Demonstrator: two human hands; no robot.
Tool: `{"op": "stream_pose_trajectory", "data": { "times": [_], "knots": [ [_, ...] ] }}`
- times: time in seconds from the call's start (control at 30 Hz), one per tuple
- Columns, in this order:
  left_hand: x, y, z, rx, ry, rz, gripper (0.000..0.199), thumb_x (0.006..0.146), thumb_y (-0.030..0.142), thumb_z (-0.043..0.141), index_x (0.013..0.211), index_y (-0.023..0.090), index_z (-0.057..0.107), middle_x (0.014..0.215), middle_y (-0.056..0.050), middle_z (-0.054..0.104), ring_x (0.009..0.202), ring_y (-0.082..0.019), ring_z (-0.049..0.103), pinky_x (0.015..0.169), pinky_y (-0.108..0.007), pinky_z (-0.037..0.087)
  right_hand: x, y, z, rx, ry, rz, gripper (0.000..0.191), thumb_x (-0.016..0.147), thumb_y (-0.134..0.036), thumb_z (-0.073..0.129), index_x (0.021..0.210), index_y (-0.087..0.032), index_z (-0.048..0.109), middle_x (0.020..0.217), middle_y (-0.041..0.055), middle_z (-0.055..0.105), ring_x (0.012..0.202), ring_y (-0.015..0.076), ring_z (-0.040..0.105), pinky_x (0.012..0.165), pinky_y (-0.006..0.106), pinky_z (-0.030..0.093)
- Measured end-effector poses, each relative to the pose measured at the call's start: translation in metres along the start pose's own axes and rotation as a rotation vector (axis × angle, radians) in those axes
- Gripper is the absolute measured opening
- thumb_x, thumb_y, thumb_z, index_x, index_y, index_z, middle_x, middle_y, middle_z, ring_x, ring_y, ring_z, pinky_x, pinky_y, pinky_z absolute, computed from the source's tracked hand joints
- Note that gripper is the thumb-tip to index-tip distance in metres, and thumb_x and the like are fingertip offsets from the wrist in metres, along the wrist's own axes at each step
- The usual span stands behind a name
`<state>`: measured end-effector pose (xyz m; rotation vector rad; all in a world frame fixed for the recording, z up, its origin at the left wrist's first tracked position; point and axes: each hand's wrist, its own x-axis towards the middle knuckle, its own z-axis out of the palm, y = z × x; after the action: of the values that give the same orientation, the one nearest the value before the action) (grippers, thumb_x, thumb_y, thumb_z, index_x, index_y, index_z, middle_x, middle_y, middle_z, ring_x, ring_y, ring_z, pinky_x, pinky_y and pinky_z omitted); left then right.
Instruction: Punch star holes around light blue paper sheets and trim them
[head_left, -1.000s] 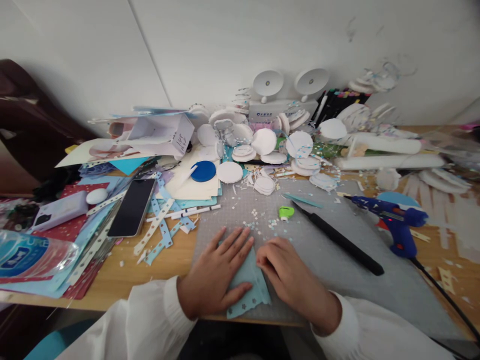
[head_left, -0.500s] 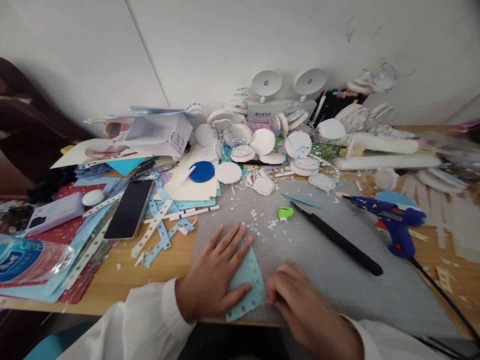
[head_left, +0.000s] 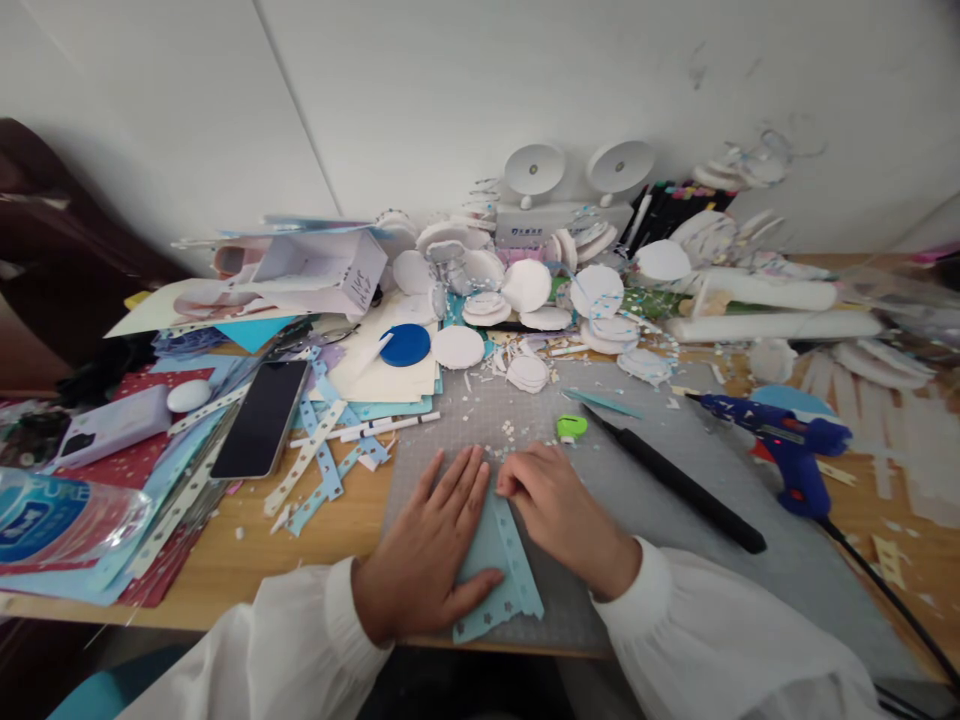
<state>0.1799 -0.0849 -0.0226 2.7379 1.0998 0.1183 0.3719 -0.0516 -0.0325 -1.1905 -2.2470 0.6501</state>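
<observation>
My left hand (head_left: 431, 555) lies flat with fingers spread on a light blue sheet of paper (head_left: 519, 572). Flower-shaped holes run along the sheet's right and lower edges. At the top right edge of the sheet, my right hand (head_left: 562, 510) is closed with its fingers curled; whatever they may hold is hidden. Both hands and the sheet are over a grey cutting mat (head_left: 652, 540). Beyond my right hand sit a small green paper punch (head_left: 571, 428) and a long black pointed tool (head_left: 682, 485).
A blue glue gun (head_left: 799, 435) with its cord lies at the right. Left of the mat are a phone (head_left: 260, 420), punched paper strips (head_left: 322, 445) and a plastic pack (head_left: 67, 515). White discs (head_left: 457, 347) and a blue disc (head_left: 406, 344) crowd the back.
My right hand has moved away from me along the sheet's right edge, from near its lower corner to its top. My left hand has stayed in place.
</observation>
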Motion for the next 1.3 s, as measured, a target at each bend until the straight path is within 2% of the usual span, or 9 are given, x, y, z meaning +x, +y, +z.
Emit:
{"op": "stream_pose_trajectory", "data": {
  "times": [0.27, 0.43, 0.73, 0.8, 0.9, 0.97, 1.07, 1.13, 1.3],
  "knots": [
    [0.001, 0.0, -0.002, -0.002, -0.025, -0.009, 0.083, 0.088, 0.056, 0.037, 0.147, 0.004, 0.01, 0.154, -0.018, 0.008, 0.142, -0.032, 0.003, 0.114, -0.051, 0.001, -0.002, -0.004, 0.003, -0.009, 0.005, 0.003, 0.024, 0.079, 0.004, 0.043, 0.073, -0.019, 0.046, 0.074, 0.0019, 0.055, 0.079, 0.0194, 0.047, 0.074, 0.033, 0.036],
    [0.0, 0.0, -0.001, -0.014, -0.006, -0.003, 0.082, 0.088, 0.055, 0.039, 0.147, 0.004, 0.011, 0.154, -0.019, 0.011, 0.142, -0.033, 0.005, 0.115, -0.051, 0.004, -0.036, -0.009, 0.004, 0.073, -0.027, 0.022, 0.024, 0.078, 0.005, 0.04, 0.073, -0.019, 0.043, 0.072, 0.0013, 0.053, 0.076, 0.0184, 0.045, 0.072, 0.033, 0.035],
    [-0.001, 0.001, -0.003, 0.036, 0.015, -0.001, 0.083, 0.087, 0.054, 0.041, 0.146, 0.004, 0.011, 0.154, -0.019, 0.011, 0.142, -0.034, 0.006, 0.114, -0.053, 0.007, -0.099, -0.028, -0.006, 0.146, -0.238, 0.101, 0.025, 0.073, 0.004, 0.042, 0.072, -0.021, 0.043, 0.073, -0.0007, 0.055, 0.072, 0.0159, 0.051, 0.065, 0.028, 0.041],
    [-0.001, 0.001, -0.004, 0.07, 0.013, 0.095, 0.069, 0.091, 0.045, 0.041, 0.147, 0.012, 0.017, 0.154, -0.015, 0.015, 0.142, -0.032, 0.011, 0.113, -0.052, 0.01, -0.101, -0.02, -0.019, 0.071, -0.199, 0.125, 0.019, 0.079, -0.002, 0.046, 0.075, -0.022, 0.045, 0.076, 0.0004, 0.056, 0.071, 0.0163, 0.052, 0.063, 0.028, 0.043],
    [-0.002, 0.002, -0.005, 0.105, -0.015, 0.286, 0.048, 0.095, 0.027, 0.038, 0.142, 0.022, 0.032, 0.151, -0.006, 0.029, 0.139, -0.024, 0.025, 0.115, -0.043, 0.016, -0.095, 0.008, -0.044, -0.145, 0.111, 0.094, 0.009, 0.088, -0.015, 0.042, 0.089, -0.021, 0.048, 0.086, 0.0062, 0.058, 0.083, 0.0215, 0.054, 0.074, 0.036, 0.045],
    [-0.002, 0.003, -0.006, 0.119, -0.024, 0.273, 0.043, 0.095, 0.023, 0.038, 0.137, 0.023, 0.039, 0.147, -0.006, 0.036, 0.136, -0.022, 0.032, 0.113, -0.039, 0.022, -0.088, 0.034, -0.059, -0.379, 0.259, 0.136, 0.012, 0.089, -0.024, 0.046, 0.097, -0.018, 0.049, 0.096, 0.012, 0.058, 0.092, 0.0271, 0.054, 0.082, 0.043, 0.043],
    [-0.004, 0.003, -0.008, 0.13, -0.002, 0.104, 0.041, 0.094, 0.026, 0.042, 0.135, 0.024, 0.042, 0.147, -0.009, 0.036, 0.133, -0.025, 0.037, 0.11, -0.04, 0.028, -0.078, 0.065, -0.072, -0.693, 0.266, 0.215, 0.033, 0.089, -0.036, 0.046, 0.108, -0.011, 0.053, 0.105, 0.0191, 0.057, 0.097, 0.0346, 0.052, 0.081, 0.049, 0.043],
    [-0.007, 0.004, -0.009, 0.108, 0.009, 0.041, 0.047, 0.092, 0.031, 0.047, 0.137, 0.025, 0.039, 0.151, -0.01, 0.028, 0.135, -0.028, 0.033, 0.109, -0.042, 0.03, -0.075, 0.077, -0.075, -0.78, 0.209, 0.238, 0.034, 0.09, -0.036, 0.043, 0.108, -0.009, 0.056, 0.102, 0.0187, 0.059, 0.093, 0.0341, 0.054, 0.079, 0.048, 0.044],
    [-0.012, 0.006, -0.013, 0.066, -0.031, 0.028, 0.056, 0.09, 0.034, 0.05, 0.141, 0.037, 0.029, 0.156, -0.007, 0.008, 0.139, -0.033, 0.021, 0.109, -0.051, 0.025, -0.085, 0.079, -0.079, -0.684, 0.192, 0.214, 0.041, 0.093, -0.043, 0.035, 0.105, -0.009, 0.055, 0.095, 0.0173, 0.063, 0.088, 0.0317, 0.06, 0.078, 0.045, 0.047]
  ]
}}
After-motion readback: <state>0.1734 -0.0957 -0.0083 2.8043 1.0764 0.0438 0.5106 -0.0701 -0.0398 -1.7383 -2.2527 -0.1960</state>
